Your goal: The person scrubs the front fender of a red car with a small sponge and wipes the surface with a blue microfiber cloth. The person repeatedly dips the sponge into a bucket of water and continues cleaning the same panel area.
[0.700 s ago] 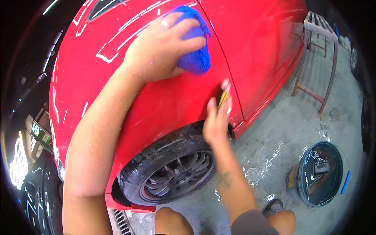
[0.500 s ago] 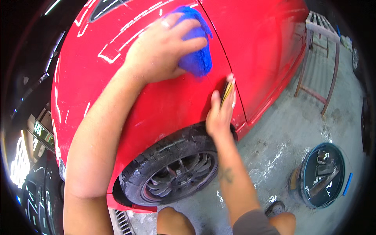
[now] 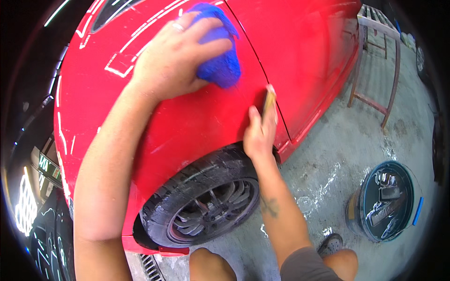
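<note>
Seemingly, the glossy red car panel [image 3: 187, 126] is unfinished; left hand [image 3: 176, 56] grasps fuzzy blue cloth [image 3: 221, 65], right hand [image 3: 260, 135] yellow-edged pad [image 3: 269, 103].

Your left hand [image 3: 171, 58] reaches far, fingers [image 3: 218, 48] spread and bent; your right hand [image 3: 260, 138], nearer, points far, thumb [image 3: 254, 117] raised.

Left hand [image 3: 176, 54] is lying on cloth [image 3: 220, 63]; cloth is resting on car [image 3: 187, 131] above wheel [image 3: 213, 208]. Right hand [image 3: 260, 133], pad [image 3: 269, 100] in it, is sitting lower right of cloth. Bucket [image 3: 355, 216] is standing right of wheel, items [image 3: 382, 214] lying inside. Stand [image 3: 380, 21] is sitting beyond bucket.
</note>
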